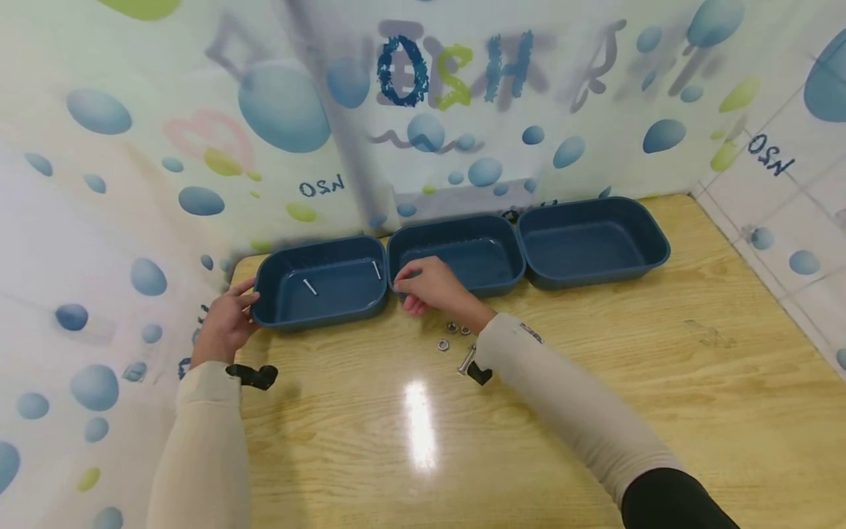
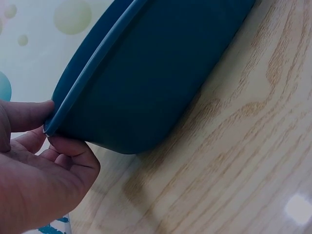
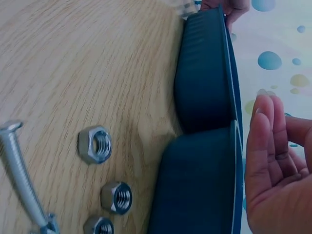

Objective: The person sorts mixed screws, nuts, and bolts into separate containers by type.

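Three dark blue trays stand in a row at the back of a wooden table. My left hand [image 1: 248,295] pinches the left rim of the left tray [image 1: 317,320], thumb on top and fingers beneath, as the left wrist view shows: left hand [image 2: 47,128], left tray [image 2: 146,83]. Two silver bolts [image 1: 310,286] [image 1: 377,270] lie inside that tray. My right hand [image 1: 411,288] hovers where the left tray [image 3: 202,73] meets the middle tray [image 1: 456,224]; its fingers [image 3: 261,146] are relaxed over the rim, holding nothing visible.
Three hex nuts [image 3: 95,144] [image 3: 117,197] [image 3: 97,226] and a bolt [image 3: 22,175] lie on the table just in front of the middle tray [image 3: 195,185]. The right tray [image 1: 595,275] holds nothing. A printed bubble curtain hangs behind and to the left.
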`<state>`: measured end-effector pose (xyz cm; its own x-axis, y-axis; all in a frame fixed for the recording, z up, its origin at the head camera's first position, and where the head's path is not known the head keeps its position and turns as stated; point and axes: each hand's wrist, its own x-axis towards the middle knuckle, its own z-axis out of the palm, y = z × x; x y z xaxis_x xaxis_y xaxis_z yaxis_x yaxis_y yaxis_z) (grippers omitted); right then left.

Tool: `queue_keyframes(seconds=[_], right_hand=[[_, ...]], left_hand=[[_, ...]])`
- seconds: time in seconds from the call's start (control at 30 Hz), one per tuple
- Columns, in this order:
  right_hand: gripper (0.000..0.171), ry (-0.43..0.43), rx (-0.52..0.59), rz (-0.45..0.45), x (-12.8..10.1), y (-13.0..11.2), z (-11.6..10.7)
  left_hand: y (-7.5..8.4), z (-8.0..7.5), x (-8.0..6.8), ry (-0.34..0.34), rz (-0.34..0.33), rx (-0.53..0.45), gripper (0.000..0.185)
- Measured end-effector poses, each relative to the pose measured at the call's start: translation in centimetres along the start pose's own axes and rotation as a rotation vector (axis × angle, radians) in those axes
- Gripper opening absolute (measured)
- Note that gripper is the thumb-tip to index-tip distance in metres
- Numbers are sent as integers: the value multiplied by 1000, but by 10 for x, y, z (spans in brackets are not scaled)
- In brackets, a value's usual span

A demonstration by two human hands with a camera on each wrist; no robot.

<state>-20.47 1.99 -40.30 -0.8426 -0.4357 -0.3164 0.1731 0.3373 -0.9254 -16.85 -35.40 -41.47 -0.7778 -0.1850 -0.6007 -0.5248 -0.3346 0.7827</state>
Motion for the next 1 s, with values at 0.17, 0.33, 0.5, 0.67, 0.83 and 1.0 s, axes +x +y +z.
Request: queue_keyframes(seconds=[0.17,0.33,0.5,0.67,0.83,1.0], right_hand=[[25,-16,-2,-2,-9,0,-10],[25,-31,-22,3,-18,2,-19],[23,-31,-62,-4,-29,4,-25],[23,-39,-79,8,-39,9,-30],[25,-47,-94,32,-44,18,-36],[25,-53,-120,32,-48,28,-40]], left_hand=[[-1,0,2,-7,1,-3,55],[-2,2,3,-13,1,-7,57],[-3,3,3,-36,5,-10,59],[-2,3,2,-39,14,-4,60],[-2,2,3,-32,-5,-5,59],[-1,-1,4,-12,-8,-10,57]])
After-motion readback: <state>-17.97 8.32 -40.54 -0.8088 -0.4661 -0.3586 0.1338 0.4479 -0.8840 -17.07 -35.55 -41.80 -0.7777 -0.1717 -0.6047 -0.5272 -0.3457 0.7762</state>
